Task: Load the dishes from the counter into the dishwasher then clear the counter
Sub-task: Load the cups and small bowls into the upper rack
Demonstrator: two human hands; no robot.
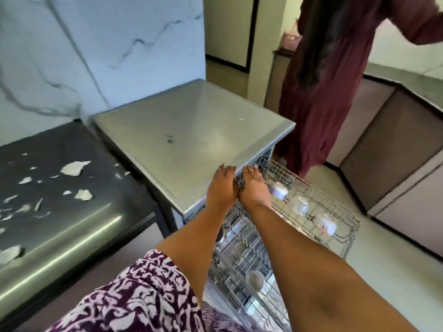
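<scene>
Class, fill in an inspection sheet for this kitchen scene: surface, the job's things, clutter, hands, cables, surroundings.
Surface: steel dishwasher top with a small dark mark; dark counter beside it, with pale peeled patches.
Job's things: upper rack pulled out, holding three patterned cups; lower rack beneath, with a round grey dish.
Clutter: nothing seen.
Hands: left hand lies with straight fingers on the top's front edge; right hand is beside it at the upper rack's corner, grip unclear.
Cables: nothing seen.
Surroundings: marbled wall; cabinets; another person in a maroon dress stands beyond the rack.
</scene>
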